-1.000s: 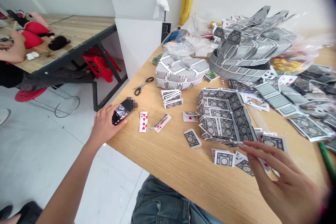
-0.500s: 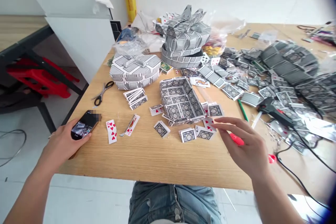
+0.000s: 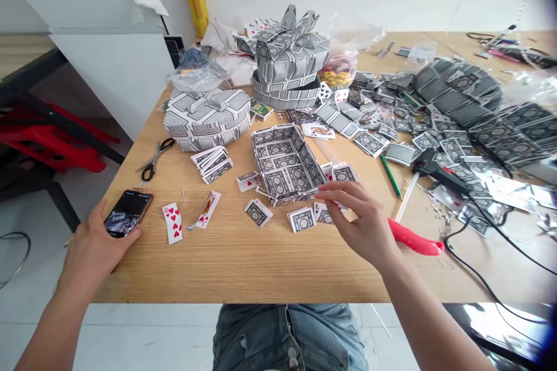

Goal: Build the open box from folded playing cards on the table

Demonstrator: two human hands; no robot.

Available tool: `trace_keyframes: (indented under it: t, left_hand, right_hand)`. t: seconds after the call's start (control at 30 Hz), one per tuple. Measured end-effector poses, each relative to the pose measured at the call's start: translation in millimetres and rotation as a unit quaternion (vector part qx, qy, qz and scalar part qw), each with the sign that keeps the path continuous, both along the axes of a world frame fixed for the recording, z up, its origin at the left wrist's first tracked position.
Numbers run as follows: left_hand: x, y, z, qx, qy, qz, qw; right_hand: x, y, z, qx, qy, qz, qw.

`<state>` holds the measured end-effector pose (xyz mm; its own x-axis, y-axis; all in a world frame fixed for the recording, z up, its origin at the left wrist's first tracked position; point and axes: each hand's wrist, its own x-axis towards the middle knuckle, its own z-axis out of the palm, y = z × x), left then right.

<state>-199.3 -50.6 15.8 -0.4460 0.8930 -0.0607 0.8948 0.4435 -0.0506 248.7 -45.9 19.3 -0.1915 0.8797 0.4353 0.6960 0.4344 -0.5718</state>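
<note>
In head view, clamping phone [image 3: 129, 208] between thumb and fingers of left hand [image 3: 89, 246]. Poising right hand [image 3: 363, 223], with fingertips slightly parted, beside card box [image 3: 285, 165], beyond and left of them; cannot tell if touching. Showing folded cards [image 3: 301, 220] nearer, left of those fingertips.

Card box [image 3: 282, 179] in black-and-white medallion pattern

View panned right vs 1 s ago: other person's arm gone off left; glue gun [image 3: 441, 174] and round card-covered piece [image 3: 456, 91] now in frame. Right hand [image 3: 361, 221] shifted left, fingertips now at open card box's [image 3: 289, 169] near right corner, overlapping cards they'd left clear. Red handle [image 3: 418, 240], mostly hidden 0.5 s ago, now exposed.
</note>
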Motion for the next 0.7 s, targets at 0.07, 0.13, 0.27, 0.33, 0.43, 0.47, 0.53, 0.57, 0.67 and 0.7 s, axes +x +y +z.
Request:
trace_keyframes:
  t: [0.07, 0.13, 0.27, 0.33, 0.43, 0.47, 0.53, 0.57, 0.67, 0.7]
  left_hand:
    - [24, 1, 4.2, 0.064, -0.006, -0.025, 0.998]
    - [60, 4, 8.5, 0.166, -0.084, -0.133, 0.973]
    - [141, 24, 9.9, 0.102, -0.422, -0.275, 0.858]
    - [170, 39, 5.4, 0.068, -0.513, -0.278, 0.809]
    - [189, 60, -4.3, 0.041, -0.562, -0.291, 0.774]
    - [190, 65, -7.1, 0.044, -0.565, -0.295, 0.769]
    - [190, 71, -10.9, 0.062, -0.564, -0.303, 0.766]
    - [189, 73, -11.6, 0.065, -0.566, -0.307, 0.762]
    - [191, 80, -9.9, 0.037, -0.599, -0.305, 0.739]
    - [193, 83, -8.3, 0.025, -0.609, -0.307, 0.731]
  right_hand:
    - [-10, 7, 2.0, -0.003, -0.022, 0.024, 0.999]
    - [-21, 15, 3.8, -0.008, -0.052, 0.045, 0.998]
    - [-44, 28, 2.9, -0.021, -0.086, 0.059, 0.994]
    - [-52, 31, -0.4, -0.027, -0.095, 0.055, 0.994]
    - [-60, 33, -6.7, -0.032, -0.102, 0.045, 0.993]
    - [-62, 33, -8.4, -0.035, -0.101, 0.042, 0.993]
    - [-65, 33, -10.3, -0.045, -0.098, 0.033, 0.994]
    - [-65, 32, -10.2, -0.053, -0.095, 0.029, 0.994]
    - [-67, 32, -7.4, -0.084, -0.086, 0.027, 0.992]
    - [-68, 32, -6.1, -0.095, -0.081, 0.029, 0.992]
